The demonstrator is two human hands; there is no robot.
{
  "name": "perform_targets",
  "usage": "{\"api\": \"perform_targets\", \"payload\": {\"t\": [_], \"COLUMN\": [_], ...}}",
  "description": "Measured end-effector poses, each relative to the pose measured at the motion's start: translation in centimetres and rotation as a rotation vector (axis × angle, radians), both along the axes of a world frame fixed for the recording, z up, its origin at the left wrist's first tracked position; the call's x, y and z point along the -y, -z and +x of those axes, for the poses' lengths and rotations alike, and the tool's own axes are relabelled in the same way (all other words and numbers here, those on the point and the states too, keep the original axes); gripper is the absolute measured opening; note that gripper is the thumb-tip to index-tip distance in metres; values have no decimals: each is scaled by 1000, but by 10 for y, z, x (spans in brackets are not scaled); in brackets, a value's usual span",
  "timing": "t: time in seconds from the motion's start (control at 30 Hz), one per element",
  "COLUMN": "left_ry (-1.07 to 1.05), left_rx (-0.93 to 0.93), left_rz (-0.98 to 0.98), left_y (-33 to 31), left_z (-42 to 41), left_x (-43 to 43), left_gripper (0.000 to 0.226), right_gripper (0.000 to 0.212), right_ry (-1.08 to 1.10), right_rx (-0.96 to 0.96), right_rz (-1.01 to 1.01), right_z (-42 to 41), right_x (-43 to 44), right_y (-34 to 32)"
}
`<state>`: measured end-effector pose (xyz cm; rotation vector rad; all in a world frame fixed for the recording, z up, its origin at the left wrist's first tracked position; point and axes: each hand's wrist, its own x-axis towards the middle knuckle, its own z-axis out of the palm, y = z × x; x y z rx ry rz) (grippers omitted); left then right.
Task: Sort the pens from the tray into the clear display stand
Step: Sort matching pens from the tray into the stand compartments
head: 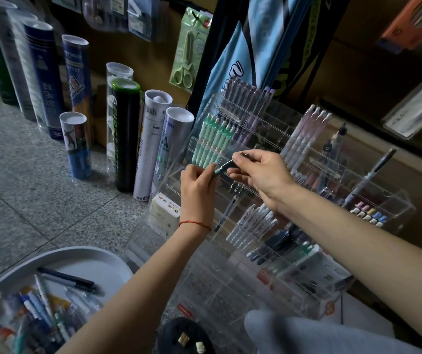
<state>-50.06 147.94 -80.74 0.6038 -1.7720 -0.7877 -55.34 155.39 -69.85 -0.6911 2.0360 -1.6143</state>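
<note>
1. Both hands meet in front of the stand (394, 200), sharing one dark pen (226, 166) with a teal band. The left hand (197, 185) pinches its lower end; the right hand (261, 172) grips the upper end, fingers closed round it.
2. The pen hangs tilted just before the stand's upper left tiers, near a row of mint pens (211, 141), about six of them.
3. Further back in the stand sits a row of purple pens (245, 103), and to the right four pale pink ones (307, 131). Lower tiers hold white pens (253, 227) and dark ones (279, 241); the clear walls blur them, so I won't count those.
4. A lone grey pen (373, 172) leans upright at the stand's right end, above small pastel caps.
5. The tray (82, 259), round and grey, lies near left on the floor, with a heap of mixed pens; two dark ones (69, 278) lie apart on its far side.
6. Left of the stand, roughly ten tubes (125, 139) stand along the wall, some clear, one black.
7. Green scissors (185, 60) in a pack hang above, and a blue bag (243, 60) hangs behind the stand.
8. A small white box (165, 208) sits at the stand's near left corner, touching it.
</note>
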Motion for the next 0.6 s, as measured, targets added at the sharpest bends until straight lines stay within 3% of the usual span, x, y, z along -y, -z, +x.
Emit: {"api": "perform_targets", "payload": {"t": [0.13, 0.3, 0.43, 0.53, 0.6], "left_ry": [-2, 150, 121, 101, 128], "left_rx": [31, 435, 393, 351, 400], "left_rz": [-113, -3, -21, -58, -110], "left_y": [-2, 3, -2, -24, -38], "left_z": [-6, 3, 6, -3, -9], "left_x": [1, -5, -3, 0, 5], "left_gripper": [31, 31, 30, 43, 53], "right_gripper": [18, 25, 15, 11, 13], "right_ry": [63, 133, 182, 282, 215], "right_rx": [-78, -603, -712, -814, -863], "right_rz": [0, 132, 30, -103, 0], "right_z": [-4, -28, -45, -55, -56], "right_x": [1, -9, -9, -10, -9], "right_y": [-5, -27, -48, -57, -49]}}
